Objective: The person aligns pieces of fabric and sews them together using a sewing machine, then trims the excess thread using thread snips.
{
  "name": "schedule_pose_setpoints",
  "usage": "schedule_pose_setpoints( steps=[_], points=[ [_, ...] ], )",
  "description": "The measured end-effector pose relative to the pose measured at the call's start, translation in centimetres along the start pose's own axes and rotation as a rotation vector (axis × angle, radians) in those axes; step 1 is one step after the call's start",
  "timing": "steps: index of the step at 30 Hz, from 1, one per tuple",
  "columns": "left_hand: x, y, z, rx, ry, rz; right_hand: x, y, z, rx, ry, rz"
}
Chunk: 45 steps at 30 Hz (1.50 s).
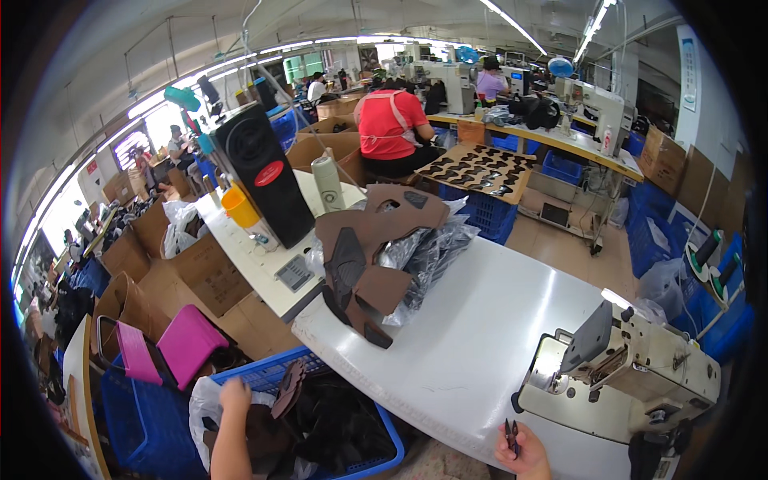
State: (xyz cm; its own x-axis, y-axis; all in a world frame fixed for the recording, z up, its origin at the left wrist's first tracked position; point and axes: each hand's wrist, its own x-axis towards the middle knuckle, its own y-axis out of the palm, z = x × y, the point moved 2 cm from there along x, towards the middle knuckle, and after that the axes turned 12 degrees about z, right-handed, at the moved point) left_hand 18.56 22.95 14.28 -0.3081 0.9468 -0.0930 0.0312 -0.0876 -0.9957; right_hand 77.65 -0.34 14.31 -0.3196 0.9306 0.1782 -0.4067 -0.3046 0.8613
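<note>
My left hand (pixel 235 395) is over the left side of a blue plastic basket (pixel 394 432), beside a clear plastic bag (pixel 204 404). Its fingers look curled, and what they hold, if anything, is hidden. In the basket lie dark fabric pieces (pixel 340 424) and a brown cut piece (pixel 290 390). My right hand (pixel 524 454) grips small black thread snips (pixel 512 438) at the table's near edge, points upward. Brown shoe-upper pieces (pixel 372 240) with dark grey patches lie stacked on the table's far left, partly over clear plastic wrapping (pixel 436 260).
A sewing machine (pixel 640 368) stands on the right of the white table (pixel 472 320). Behind the pieces are a black speaker (pixel 264 172), a pale green bottle (pixel 326 182) and a yellow cup (pixel 238 206). A pink chair (pixel 188 344) is at left. A person in red (pixel 390 124) sits ahead.
</note>
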Motion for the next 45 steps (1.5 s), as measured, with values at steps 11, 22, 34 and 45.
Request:
schedule_pose_setpoints(
  steps=[11,22,34,45],
  points=[
    [3.9,-21.9,-41.8,-0.132,0.884,-0.548,0.6,1.1,-0.1,0.088,0.025,-0.089],
    [6.6,-25.0,-39.9,-0.543,0.942,-0.189,2.0,3.7,1.1,-0.112,0.136,-0.126],
    [3.7,-31.8,-34.1,-0.593,1.093,-0.099,14.6,6.2,-3.9,-2.268,0.008,-0.335],
    [5.1,-33.4,-34.0,-0.718,1.181,-0.005,3.4,8.6,-8.5,-2.151,0.427,0.171]
  ],
)
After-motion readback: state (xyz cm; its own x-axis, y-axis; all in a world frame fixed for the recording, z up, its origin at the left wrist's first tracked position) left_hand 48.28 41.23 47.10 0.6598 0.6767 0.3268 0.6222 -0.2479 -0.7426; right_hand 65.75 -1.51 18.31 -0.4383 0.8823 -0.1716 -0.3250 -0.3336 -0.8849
